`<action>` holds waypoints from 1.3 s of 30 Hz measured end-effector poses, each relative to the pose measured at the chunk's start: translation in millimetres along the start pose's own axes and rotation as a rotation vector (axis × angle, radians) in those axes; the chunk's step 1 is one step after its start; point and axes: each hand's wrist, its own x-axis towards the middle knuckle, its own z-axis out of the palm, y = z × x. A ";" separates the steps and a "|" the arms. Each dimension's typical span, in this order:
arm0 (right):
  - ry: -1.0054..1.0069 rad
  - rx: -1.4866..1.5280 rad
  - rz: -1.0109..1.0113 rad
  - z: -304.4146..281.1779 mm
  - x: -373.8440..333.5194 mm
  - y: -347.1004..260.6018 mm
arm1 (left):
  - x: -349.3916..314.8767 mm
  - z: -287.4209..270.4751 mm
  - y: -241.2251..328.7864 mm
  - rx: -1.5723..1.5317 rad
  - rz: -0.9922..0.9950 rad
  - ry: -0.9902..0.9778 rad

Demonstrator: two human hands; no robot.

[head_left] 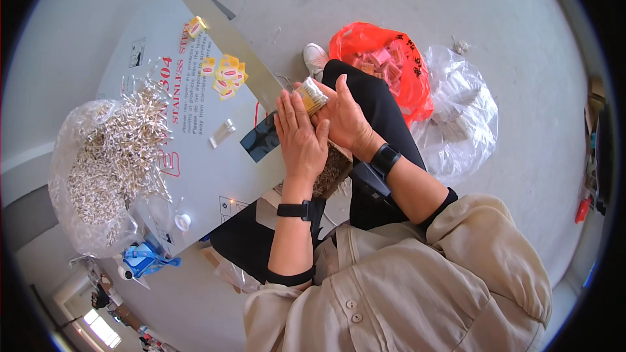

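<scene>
A small pack of cotton swabs with a yellow label (312, 96) is held between my two hands above my lap. My left hand (301, 135) presses against its near left side with the fingers stretched out straight. My right hand (347, 119) is turned palm up, its fingers behind and under the pack and its thumb standing apart; the left hand partly hides these fingers. Below my hands, a cardboard box (341, 151) holds loose brownish bits. On the steel-topped table (215, 107) lie a pile of yellow labels (228, 77) and a clear pack of swabs (222, 133).
Loose cotton swabs (114, 163) spill from a clear bag on the table's left. A yellow pack (195, 26) lies near its far edge. On the floor, a red bag (417, 94) with pink packs stands by a clear bag (460, 124). A blue bag (145, 257) is at lower left.
</scene>
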 end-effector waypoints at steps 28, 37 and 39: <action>0.176 0.063 -0.131 -13.1 11.7 -4.8 | -22.2 -8.3 13.6 0.131 -0.028 0.088; 0.290 -0.011 -0.135 -13.5 16.5 -1.4 | -18.1 -8.0 10.2 -0.078 -0.032 0.072; 0.279 0.013 -0.123 -9.7 16.4 -5.7 | -15.0 -11.9 5.0 -0.033 -0.058 0.124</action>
